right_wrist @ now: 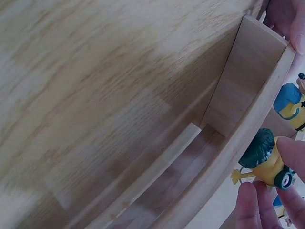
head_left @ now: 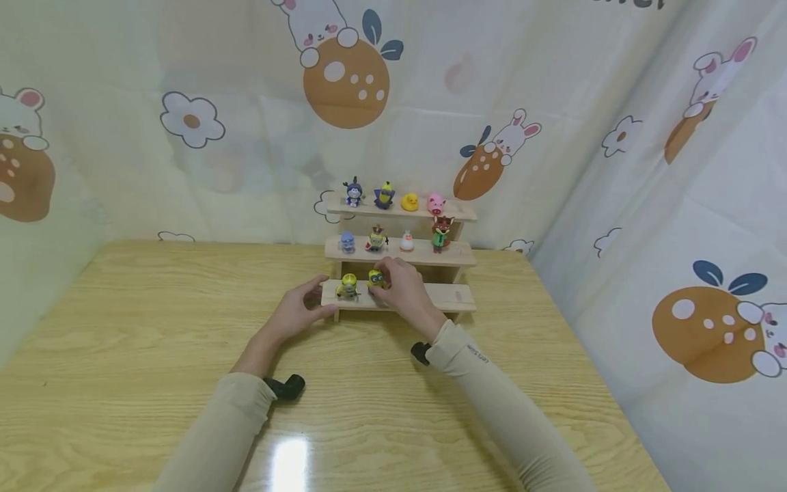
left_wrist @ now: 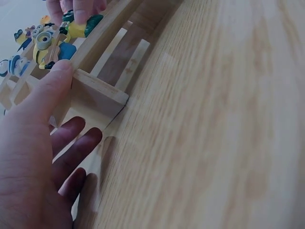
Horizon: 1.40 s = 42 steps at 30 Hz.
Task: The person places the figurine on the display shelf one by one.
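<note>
My right hand pinches a yellow Minion figurine with goggles and a dark green lower part, just over the bottom step of a small three-step wooden display stand. At that step's left end, my left hand holds the stand, its thumb against the front corner and its fingers spread around the end. Between the two hands, another Minion figurine in blue overalls stands upright on the same step. In the head view, the right fingers partly hide the pinched figurine.
On the middle step stand a blue figurine, a crowned Minion, a white hen and a fox figurine. The top step bears several more, including a yellow duck and pink pig. A printed curtain hangs behind the table.
</note>
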Each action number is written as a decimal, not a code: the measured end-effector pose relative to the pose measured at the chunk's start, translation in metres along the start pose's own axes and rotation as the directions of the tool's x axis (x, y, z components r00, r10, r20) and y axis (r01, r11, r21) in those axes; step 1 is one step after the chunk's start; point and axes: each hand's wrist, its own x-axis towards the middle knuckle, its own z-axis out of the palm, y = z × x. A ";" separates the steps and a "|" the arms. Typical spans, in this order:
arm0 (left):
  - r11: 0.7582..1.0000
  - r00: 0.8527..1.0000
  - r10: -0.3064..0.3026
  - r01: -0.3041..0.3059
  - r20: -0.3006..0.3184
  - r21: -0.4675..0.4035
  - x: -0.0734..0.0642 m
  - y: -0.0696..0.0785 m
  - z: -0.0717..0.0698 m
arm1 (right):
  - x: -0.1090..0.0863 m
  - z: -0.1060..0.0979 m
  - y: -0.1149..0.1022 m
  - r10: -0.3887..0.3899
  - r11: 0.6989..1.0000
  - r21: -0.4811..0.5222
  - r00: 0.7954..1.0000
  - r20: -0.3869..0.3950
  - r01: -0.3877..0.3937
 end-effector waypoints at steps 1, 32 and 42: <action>1.000 1.000 0.004 -0.004 0.004 0.002 0.000 0.000 0.000 | 0.000 0.000 0.000 0.003 1.000 -0.002 1.000 0.003 -0.003; 1.000 1.000 0.004 -0.004 0.013 0.025 0.001 -0.001 -0.001 | 0.000 -0.005 -0.003 -0.042 0.999 0.001 0.994 0.098 0.042; 1.000 1.000 -0.003 0.002 0.016 0.024 0.000 0.000 -0.002 | 0.000 -0.007 -0.004 -0.047 0.999 0.023 0.988 0.149 0.044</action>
